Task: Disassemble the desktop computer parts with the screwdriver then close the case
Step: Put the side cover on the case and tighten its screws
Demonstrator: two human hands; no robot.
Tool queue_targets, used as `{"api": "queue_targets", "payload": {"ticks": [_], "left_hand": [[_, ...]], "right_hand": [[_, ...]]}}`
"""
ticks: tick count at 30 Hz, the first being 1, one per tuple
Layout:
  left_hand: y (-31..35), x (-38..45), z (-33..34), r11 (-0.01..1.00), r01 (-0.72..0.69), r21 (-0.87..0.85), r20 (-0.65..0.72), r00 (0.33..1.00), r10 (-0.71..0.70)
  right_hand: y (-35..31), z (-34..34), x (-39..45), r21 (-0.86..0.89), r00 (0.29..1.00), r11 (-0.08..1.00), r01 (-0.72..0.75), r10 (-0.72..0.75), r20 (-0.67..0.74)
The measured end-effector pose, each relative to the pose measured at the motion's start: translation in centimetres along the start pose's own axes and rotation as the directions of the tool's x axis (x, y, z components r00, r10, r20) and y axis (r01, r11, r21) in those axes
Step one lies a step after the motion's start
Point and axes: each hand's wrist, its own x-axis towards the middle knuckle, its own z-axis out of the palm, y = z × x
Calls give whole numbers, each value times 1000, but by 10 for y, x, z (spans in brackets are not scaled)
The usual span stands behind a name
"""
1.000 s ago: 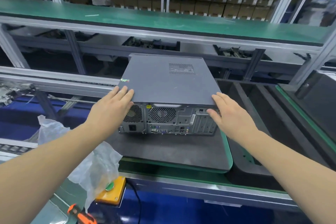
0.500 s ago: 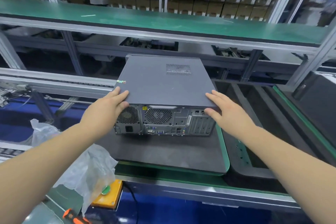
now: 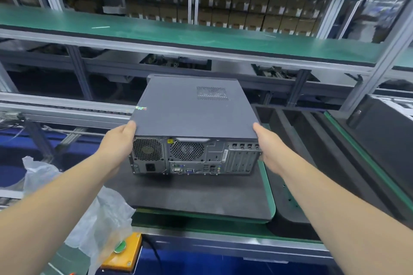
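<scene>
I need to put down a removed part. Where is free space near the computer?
The dark mat is bare in front of the computer case, up to its green edge. The green shelf above is bare too. Both case sides are crowded: left hand, right hand.

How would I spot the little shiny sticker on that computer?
Find the grey computer case lying flat on the dark mat, held between both hands. On its lid, near the left edge, sits a small sticker, the only rainbow-glinting spot on the plain grey panel.
</scene>
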Motion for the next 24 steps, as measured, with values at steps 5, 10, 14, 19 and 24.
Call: {"api": "queue_targets", "payload": {"ticks": [5, 10, 14, 19, 24], "left_hand": [[-11, -4, -1, 972, -83, 219, -132, 985, 114], [-5, -2, -5, 907, -122, 403, -75, 983, 166], [-1, -12, -14, 834, -255, 489, 4, 957, 290], [41, -68, 31, 394, -726, 563, 330, 635, 699], [100, -108, 115, 174, -842, 510, 590, 490, 642]], "right_hand": [[21, -3, -38, -211, 975, 965, 154, -183, -124], [21, 2, -55, -317, 920, 919, 235, -315, -233], [29, -8, -59, -281, 947, 919, 275, -309, -85], [62, -33, -71, -434, 898, 788, 436, -413, 152], [65, -31, -66, -542, 864, 721, 431, -504, 17]]}}
